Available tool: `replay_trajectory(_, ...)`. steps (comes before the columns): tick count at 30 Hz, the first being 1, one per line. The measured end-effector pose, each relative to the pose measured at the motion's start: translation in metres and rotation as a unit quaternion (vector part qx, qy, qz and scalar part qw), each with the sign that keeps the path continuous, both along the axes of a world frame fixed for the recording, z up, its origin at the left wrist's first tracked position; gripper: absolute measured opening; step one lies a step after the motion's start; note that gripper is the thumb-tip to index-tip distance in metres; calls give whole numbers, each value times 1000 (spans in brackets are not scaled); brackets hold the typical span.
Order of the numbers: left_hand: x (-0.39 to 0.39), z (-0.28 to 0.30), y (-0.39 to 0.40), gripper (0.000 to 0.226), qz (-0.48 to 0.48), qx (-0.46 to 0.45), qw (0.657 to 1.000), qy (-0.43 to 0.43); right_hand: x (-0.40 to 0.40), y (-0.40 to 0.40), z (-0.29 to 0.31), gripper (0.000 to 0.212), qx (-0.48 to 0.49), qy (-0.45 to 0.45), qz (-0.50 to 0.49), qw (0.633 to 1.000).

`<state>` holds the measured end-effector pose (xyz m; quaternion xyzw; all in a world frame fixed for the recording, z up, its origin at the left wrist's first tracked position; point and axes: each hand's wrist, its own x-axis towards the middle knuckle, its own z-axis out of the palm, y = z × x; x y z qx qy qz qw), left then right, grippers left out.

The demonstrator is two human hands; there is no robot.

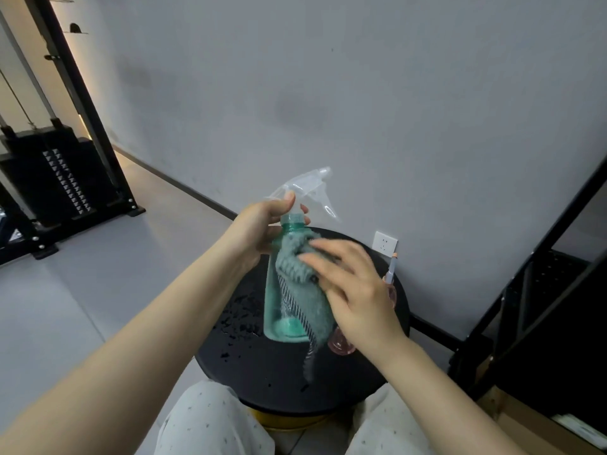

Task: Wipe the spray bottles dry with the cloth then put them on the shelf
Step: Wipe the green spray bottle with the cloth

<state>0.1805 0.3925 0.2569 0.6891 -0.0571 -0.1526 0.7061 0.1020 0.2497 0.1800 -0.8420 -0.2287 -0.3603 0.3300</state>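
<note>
A teal see-through spray bottle with a clear trigger head stands upright over the round black table. My left hand grips its neck just under the trigger. My right hand presses a grey-green cloth against the bottle's right side, and a striped corner of the cloth hangs down past the base. A pink spray bottle lies behind my right hand, mostly hidden, with its pale nozzle sticking up near the wall.
Water drops speckle the table's left part. A black metal shelf stands at the right, with a cardboard box at its foot. A wall socket sits behind the table. Black gym equipment fills the left. My knees are under the table's near edge.
</note>
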Motion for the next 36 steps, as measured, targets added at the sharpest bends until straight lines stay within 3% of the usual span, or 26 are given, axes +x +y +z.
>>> replay_trajectory(3,-2,-1,-3,25,-6,-5,1000,2,13,3,19,32,99,44,-21,994)
replay_trajectory(6,-2,2,-2,23,-6,-15,1000,-6,8,5,16,32,124,36,-28,991)
replay_trajectory(13,3,3,7,24,14,-21,999,-21,-23,-6,-26,32,-5,-35,17,999)
replay_trajectory(18,1,2,3,25,6,-18,1000,-22,-17,-11,-19,33,-15,-37,22,999)
replay_trajectory(25,-1,-2,-5,24,4,-19,1000,-13,15,4,21,35,66,41,-23,997)
replay_trajectory(29,1,-3,1,24,21,-38,999,-4,3,4,9,33,21,17,-11,1000)
replay_trajectory(34,4,-5,7,24,32,-39,999,-3,-18,-10,-21,47,-62,27,50,996)
replay_trajectory(36,5,-8,6,23,28,-28,999,-14,-16,-13,-23,41,-62,16,53,996)
